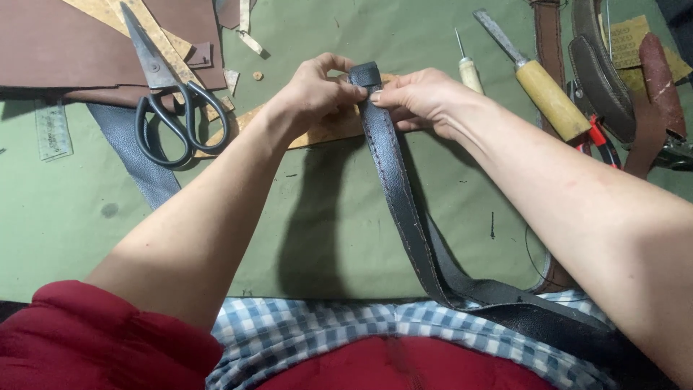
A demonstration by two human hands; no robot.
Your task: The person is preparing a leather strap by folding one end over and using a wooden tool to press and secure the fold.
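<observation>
Green cutting mat (303, 217) covered the workbench, strewn with leatherworking gear. At centre, the left hand (314, 90) and right hand (422, 97) were both pinched closed on the far end of a dark grey leather strap (393, 180), where a small folded loop (364, 74) sat at its tip. A line of stitching ran along the strap's edge, so the sewing appeared largely done, while the loop end seemed to remain under adjustment. The strap trailed back toward the person's lap, over a checked cloth (346, 328). Black-handled scissors (170, 108) lay to the left on brown leather sheets (58, 43). To the right lay an awl (469, 68), a wooden-handled chisel (538, 83) and further brown straps (603, 79).
</observation>
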